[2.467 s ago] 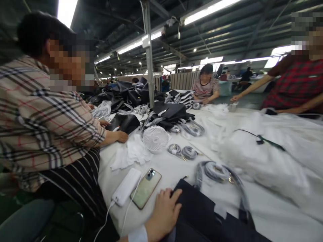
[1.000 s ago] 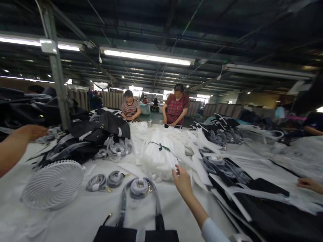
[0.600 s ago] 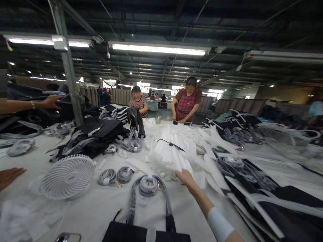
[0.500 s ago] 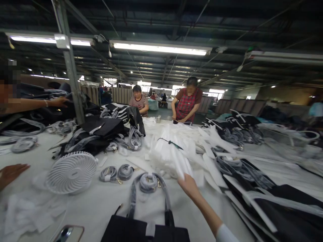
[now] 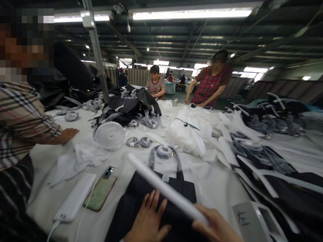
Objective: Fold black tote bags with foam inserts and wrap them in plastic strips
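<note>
A black handbag (image 5: 181,188) lies before me on the white-covered table, its wrapped handles pointing away. My left hand (image 5: 148,216) rests on the bag with its fingers spread. In my right hand (image 5: 214,223) is one end of a long white strip (image 5: 161,183), blurred, which slants over the bag toward the upper left. A coiled wrapped strap (image 5: 164,151) sits inside the loop of the handles. Beyond it is a pile of white wrapping (image 5: 186,134) with a dark green tie on it.
On the left are a white fan (image 5: 110,135), a phone (image 5: 101,193), a white power bank (image 5: 75,198) with cables, and a person leaning in with a hand (image 5: 68,135) on the table. Black bags (image 5: 285,188) are stacked at right, near a grey box (image 5: 252,220). Two people work across the table.
The view has tipped down and shifted left. My right hand has come back from the white pile with the white strip, and my left hand has appeared on the bag.
</note>
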`<state>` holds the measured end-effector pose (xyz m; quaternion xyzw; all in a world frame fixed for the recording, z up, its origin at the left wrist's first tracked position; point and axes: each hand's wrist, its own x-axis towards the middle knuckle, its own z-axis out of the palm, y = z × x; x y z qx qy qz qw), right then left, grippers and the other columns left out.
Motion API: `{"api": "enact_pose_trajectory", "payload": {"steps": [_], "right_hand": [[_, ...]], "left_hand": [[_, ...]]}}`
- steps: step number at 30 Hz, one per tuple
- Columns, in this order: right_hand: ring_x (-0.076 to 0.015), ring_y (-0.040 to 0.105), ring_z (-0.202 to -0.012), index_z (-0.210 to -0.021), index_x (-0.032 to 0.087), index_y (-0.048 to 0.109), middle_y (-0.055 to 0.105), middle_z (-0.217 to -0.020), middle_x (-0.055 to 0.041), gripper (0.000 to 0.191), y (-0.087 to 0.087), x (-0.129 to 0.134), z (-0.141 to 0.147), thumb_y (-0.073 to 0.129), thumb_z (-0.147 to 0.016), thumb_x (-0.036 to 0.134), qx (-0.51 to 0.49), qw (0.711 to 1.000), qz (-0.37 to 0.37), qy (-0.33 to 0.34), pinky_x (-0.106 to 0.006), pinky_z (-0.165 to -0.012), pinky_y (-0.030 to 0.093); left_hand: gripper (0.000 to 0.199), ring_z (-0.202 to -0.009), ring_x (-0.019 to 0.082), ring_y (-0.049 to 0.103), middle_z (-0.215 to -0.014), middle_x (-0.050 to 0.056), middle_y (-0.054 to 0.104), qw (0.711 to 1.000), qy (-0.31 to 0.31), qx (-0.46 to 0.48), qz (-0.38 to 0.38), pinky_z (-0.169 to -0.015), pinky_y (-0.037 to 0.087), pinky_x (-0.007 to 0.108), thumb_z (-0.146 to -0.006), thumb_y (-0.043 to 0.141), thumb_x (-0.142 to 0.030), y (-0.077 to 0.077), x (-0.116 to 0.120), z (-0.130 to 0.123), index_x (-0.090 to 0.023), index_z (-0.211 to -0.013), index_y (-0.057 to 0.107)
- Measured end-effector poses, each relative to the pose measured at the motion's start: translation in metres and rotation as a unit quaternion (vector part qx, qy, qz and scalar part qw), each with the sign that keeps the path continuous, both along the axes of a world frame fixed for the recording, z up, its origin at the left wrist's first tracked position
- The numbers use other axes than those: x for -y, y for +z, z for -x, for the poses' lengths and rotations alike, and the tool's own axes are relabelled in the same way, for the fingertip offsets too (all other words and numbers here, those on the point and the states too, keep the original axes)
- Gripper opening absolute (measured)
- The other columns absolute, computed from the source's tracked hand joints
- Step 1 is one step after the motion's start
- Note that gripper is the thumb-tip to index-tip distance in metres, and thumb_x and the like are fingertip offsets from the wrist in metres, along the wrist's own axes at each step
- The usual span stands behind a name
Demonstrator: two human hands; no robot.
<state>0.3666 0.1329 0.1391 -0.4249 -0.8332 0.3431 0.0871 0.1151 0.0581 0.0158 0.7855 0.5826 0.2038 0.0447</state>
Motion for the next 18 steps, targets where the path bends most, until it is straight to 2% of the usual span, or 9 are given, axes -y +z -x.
{"api": "enact_pose_trajectory", "payload": {"steps": [2, 3, 5, 7, 10, 13, 15, 18], "right_hand": [[-0.0176, 0.052, -0.056, -0.066, 0.021, 0.055, 0.056, -0.058, -0.003, 0.056, 0.014, -0.021, -0.016, 0.029, -0.089, 0.065, -0.005, 0.987, -0.03, -0.157, -0.026, -0.051, 0.039], [-0.019, 0.053, -0.054, -0.063, 0.022, 0.053, 0.056, -0.056, -0.0044, 0.06, 0.017, -0.033, -0.024, 0.024, -0.088, 0.068, 0.008, 0.974, -0.055, -0.221, -0.027, -0.05, 0.04], [-0.0239, 0.06, -0.06, -0.071, 0.023, 0.058, 0.063, -0.063, -0.0079, 0.056, 0.015, -0.053, -0.033, 0.03, -0.085, 0.07, 0.02, 0.951, -0.119, -0.284, -0.031, -0.055, 0.045], [-0.0294, 0.066, -0.078, -0.09, 0.023, 0.066, 0.072, -0.086, -0.0117, 0.051, 0.005, -0.063, -0.034, 0.043, -0.08, 0.068, 0.004, 0.958, -0.145, -0.246, -0.036, -0.069, 0.052], [-0.0306, 0.065, -0.101, -0.106, 0.023, 0.07, 0.071, -0.108, -0.0116, 0.05, -0.013, -0.061, -0.021, 0.054, -0.077, 0.06, -0.013, 0.991, -0.093, -0.099, -0.039, -0.089, 0.051], [-0.0279, 0.065, -0.1, -0.106, 0.026, 0.074, 0.072, -0.104, -0.0086, 0.042, -0.019, -0.055, -0.006, 0.059, -0.079, 0.054, 0.016, 1.0, -0.012, 0.011, -0.035, -0.091, 0.05], [-0.0269, 0.066, -0.095, -0.104, 0.027, 0.075, 0.071, -0.099, -0.0075, 0.039, -0.015, -0.055, 0.002, 0.06, -0.08, 0.053, 0.03, 0.997, 0.038, 0.053, -0.034, -0.087, 0.05], [-0.0277, 0.065, -0.092, -0.103, 0.027, 0.076, 0.071, -0.094, -0.0075, 0.039, -0.006, -0.057, 0.011, 0.063, -0.079, 0.055, 0.047, 0.989, 0.099, 0.099, -0.035, -0.086, 0.05]], "left_hand": [[0.07, -0.144, 0.034, 0.025, -0.158, 0.014, 0.025, 0.999, 0.005, 0.018, 0.04, -0.114, 0.029, 0.054, -0.09, 0.046, -0.061, 0.019, 0.006, 0.0, -0.03, -0.15, 0.029], [0.07, -0.145, 0.033, 0.022, -0.159, 0.014, 0.022, 0.998, 0.002, 0.024, 0.056, -0.115, 0.026, 0.054, -0.09, 0.045, -0.061, 0.027, 0.008, 0.0, -0.03, -0.15, 0.028], [0.07, -0.146, 0.033, 0.019, -0.159, 0.015, 0.021, 0.996, -0.004, 0.034, 0.08, -0.116, 0.024, 0.053, -0.091, 0.042, -0.063, 0.04, 0.009, 0.0, -0.028, -0.15, 0.029], [0.07, -0.144, 0.034, 0.024, -0.156, 0.017, 0.028, 0.995, -0.004, 0.037, 0.089, -0.116, 0.023, 0.054, -0.091, 0.039, -0.065, 0.05, 0.01, 0.0, -0.025, -0.149, 0.032], [0.07, -0.132, 0.035, 0.041, -0.141, 0.018, 0.047, 0.997, 0.005, 0.018, 0.074, -0.112, 0.026, 0.056, -0.089, 0.045, -0.064, 0.069, 0.014, 0.0, -0.021, -0.145, 0.037], [0.065, -0.117, 0.031, 0.051, -0.123, 0.014, 0.057, 0.999, -0.006, -0.006, 0.031, -0.107, 0.034, 0.052, -0.086, 0.058, -0.057, 0.09, 0.02, -0.002, -0.021, -0.138, 0.043], [0.061, -0.107, 0.028, 0.054, -0.114, 0.011, 0.059, 1.0, -0.02, -0.021, 0.006, -0.101, 0.041, 0.048, -0.084, 0.063, -0.054, 0.102, 0.024, -0.003, -0.02, -0.131, 0.046], [0.061, -0.095, 0.026, 0.058, -0.102, 0.01, 0.061, 0.998, -0.039, -0.053, -0.014, -0.087, 0.048, 0.042, -0.08, 0.067, -0.057, 0.11, 0.024, -0.005, -0.017, -0.123, 0.049]]}}
